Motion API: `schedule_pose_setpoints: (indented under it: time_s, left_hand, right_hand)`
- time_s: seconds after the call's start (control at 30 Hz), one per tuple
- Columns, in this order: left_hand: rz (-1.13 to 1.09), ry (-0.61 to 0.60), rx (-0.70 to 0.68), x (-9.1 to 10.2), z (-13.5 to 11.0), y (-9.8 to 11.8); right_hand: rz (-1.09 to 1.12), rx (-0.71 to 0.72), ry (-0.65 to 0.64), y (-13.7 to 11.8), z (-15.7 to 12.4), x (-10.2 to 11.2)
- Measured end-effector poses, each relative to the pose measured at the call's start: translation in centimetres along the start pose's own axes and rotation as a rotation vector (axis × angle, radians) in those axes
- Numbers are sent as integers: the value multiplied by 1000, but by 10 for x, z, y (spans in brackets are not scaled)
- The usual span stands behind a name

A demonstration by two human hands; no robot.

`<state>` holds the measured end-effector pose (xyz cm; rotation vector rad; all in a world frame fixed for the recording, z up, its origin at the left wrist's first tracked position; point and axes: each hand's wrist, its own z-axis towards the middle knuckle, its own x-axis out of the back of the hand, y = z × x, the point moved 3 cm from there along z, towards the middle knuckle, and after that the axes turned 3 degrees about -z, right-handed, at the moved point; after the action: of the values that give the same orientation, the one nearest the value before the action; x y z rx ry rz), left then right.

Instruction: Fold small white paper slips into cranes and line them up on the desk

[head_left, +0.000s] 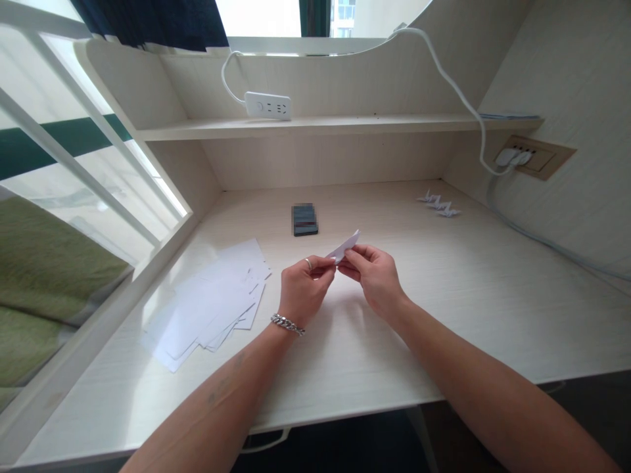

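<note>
At about nine o'clock from the folded white paper (344,246), out at the edge of sight, green bedding (44,289) lies beyond a white rail (79,168). Between eight and nine o'clock, nearer in, loose white sheets (211,302) overlap untidily on the pale desk (493,295). At eleven o'clock a white power strip (267,106) stands on the shelf (345,127). At ten o'clock a dark rectangular device (304,220) lies flat on the desk near the hands, its surface blurred. Between seven and eight o'clock is the left hand (306,289), wearing a ring (308,264), with a chain bracelet (288,324) at the wrist; its thumb and forefinger pinch the lower end of the folded white paper. That paper sits between the two hands, above the desk, its tip aimed between one and two o'clock. Between four and five o'clock the right hand (378,276) pinches its right side with thumb and fingers. At two o'clock, well apart, small folded paper figures (438,205) stand in a slanting line. Farther out at two o'clock, a wall socket (548,161) holds white plugs (513,157).
</note>
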<state>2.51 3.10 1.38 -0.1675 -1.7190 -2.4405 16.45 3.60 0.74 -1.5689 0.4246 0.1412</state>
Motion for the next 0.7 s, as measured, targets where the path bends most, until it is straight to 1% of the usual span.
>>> schedule_pose_setpoints:
  time_s: [0.07, 0.13, 0.2, 0.27, 0.33, 0.4, 0.47, 0.53, 0.7]
  left_hand:
    - [-29, 0, 12, 1, 1, 0]
    - [-115, -13, 51, 1, 3, -1]
    - [-242, -32, 132, 1, 4, -3]
    - [-353, -60, 243, 1, 5, -5]
    - [-404, -110, 338, -2, 5, -6]
    - [-413, -164, 395, -4, 4, -7]
    - [-422, -201, 428, -5, 3, -8]
    - [-425, -212, 444, -5, 3, -10]
    - [-371, -244, 413, -4, 4, -9]
  right_hand:
    - [8, -23, -3, 0, 0, 0]
    - [4, -28, -5, 0, 1, 1]
    - [-8, -14, -3, -1, 1, 2]
    - [-26, 8, -4, -2, 1, 3]
    - [-54, 31, -18, -2, 0, 3]
    - [-87, 59, -39, -2, 0, 3]
    - [-121, 87, -54, -1, 0, 3]
    - [-150, 101, -59, -1, 0, 3]
    - [-178, 72, -38, -1, 0, 3]
